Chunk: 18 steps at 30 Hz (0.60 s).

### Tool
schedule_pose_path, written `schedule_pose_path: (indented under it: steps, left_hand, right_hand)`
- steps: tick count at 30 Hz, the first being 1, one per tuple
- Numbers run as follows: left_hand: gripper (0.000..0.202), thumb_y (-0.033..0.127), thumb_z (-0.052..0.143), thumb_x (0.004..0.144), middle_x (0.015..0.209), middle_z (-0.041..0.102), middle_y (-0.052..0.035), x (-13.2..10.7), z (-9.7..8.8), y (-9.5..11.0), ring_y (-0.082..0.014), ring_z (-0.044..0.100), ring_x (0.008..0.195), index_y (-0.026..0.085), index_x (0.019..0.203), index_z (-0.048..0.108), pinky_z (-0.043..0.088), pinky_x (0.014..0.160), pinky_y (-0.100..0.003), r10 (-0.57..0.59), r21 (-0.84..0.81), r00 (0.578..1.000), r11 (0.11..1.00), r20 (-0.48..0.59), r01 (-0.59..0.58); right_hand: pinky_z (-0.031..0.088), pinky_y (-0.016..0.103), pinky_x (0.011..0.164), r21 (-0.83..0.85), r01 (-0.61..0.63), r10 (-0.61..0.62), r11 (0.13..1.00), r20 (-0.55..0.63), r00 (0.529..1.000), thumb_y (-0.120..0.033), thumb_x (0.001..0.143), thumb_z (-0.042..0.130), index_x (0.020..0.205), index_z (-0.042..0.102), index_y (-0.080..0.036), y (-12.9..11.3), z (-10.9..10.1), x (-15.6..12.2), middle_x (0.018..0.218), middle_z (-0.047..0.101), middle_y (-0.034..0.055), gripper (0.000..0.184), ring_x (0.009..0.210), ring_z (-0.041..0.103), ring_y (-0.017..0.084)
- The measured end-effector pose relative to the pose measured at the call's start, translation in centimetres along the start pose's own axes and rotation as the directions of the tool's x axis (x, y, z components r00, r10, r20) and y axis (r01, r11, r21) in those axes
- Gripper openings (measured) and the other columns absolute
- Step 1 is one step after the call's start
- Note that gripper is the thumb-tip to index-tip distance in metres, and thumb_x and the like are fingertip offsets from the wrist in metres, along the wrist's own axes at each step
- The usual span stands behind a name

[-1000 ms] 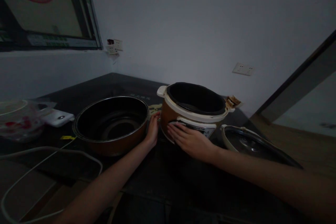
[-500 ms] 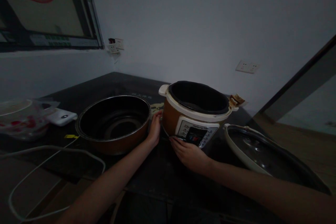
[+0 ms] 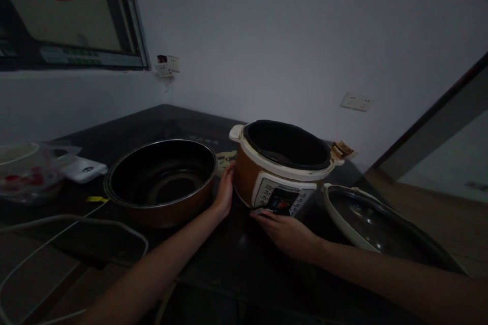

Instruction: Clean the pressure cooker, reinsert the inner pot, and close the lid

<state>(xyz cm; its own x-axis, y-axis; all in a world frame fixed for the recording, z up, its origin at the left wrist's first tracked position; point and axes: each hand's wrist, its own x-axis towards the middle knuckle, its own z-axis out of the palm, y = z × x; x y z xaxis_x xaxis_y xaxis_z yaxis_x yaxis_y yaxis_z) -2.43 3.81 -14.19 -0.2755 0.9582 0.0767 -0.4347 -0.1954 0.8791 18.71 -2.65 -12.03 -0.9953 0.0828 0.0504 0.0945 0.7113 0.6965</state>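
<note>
Standing lidless on the dark counter (image 3: 236, 259), one brown electric cooker (image 3: 280, 172) shows its control panel to the camera. Two hands meet it. The left hand (image 3: 224, 190) lies flat against the cooker's left wall, fingers together, gripping nothing. The right hand (image 3: 285, 231) rests palm-down before the cooker, fingers loosely apart, tips at its base. One wide pan (image 3: 160, 180) sits just left of the cooker, and one glass lid (image 3: 377, 223) just right.

Dark counter (image 3: 152, 122) with cooker (image 3: 246, 180), pan (image 3: 168, 213), lid (image 3: 366, 218), power bank (image 3: 84, 170), cable (image 3: 76, 221)
</note>
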Motion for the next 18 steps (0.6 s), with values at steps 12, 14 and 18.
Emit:
schedule_pose_path:
  steps: [12,14,18]
  left_hand:
    - [0.033,0.03,0.045,0.088,0.137,0.055,-0.0062,0.7,-0.8,0.0,-0.0201,0.047,0.13,0.02,0.114,0.063,0.033,0.11,-0.036,-0.048,-0.047,0.998,0.998,0.04,0.05]
    - [0.034,0.032,0.046,0.089,0.139,0.054,-0.007,0.6,-0.7,0.0,-0.0201,0.047,0.13,0.02,0.117,0.061,0.033,0.111,-0.035,-0.044,-0.053,0.997,0.997,0.057,0.047]
    - [0.037,0.032,0.046,0.09,0.141,0.052,-0.0094,0.6,-0.4,0.1,-0.022,0.046,0.131,0.018,0.121,0.059,0.032,0.111,-0.037,-0.041,-0.054,0.997,0.998,0.073,0.045]
  right_hand:
    - [0.016,0.046,0.119,-0.15,-0.243,0.254,0.958,0.061,0.965,-0.023,0.085,0.037,0.124,0.058,0.003,5.9,-2.8,9.4,0.133,0.055,0.0205,0.051,0.131,0.043,0.032]
    - [0.019,0.045,0.119,-0.116,-0.316,0.321,0.942,0.03,0.947,-0.019,0.086,0.037,0.126,0.054,0.007,7.3,-4.5,9.5,0.137,0.051,0.0221,0.051,0.133,0.041,0.031]
    - [0.026,0.046,0.116,-0.01,-0.463,0.462,0.886,-0.054,0.885,-0.008,0.085,0.033,0.135,0.04,0.009,8.5,-6.9,9.2,0.148,0.035,0.0214,0.054,0.139,0.031,0.03]
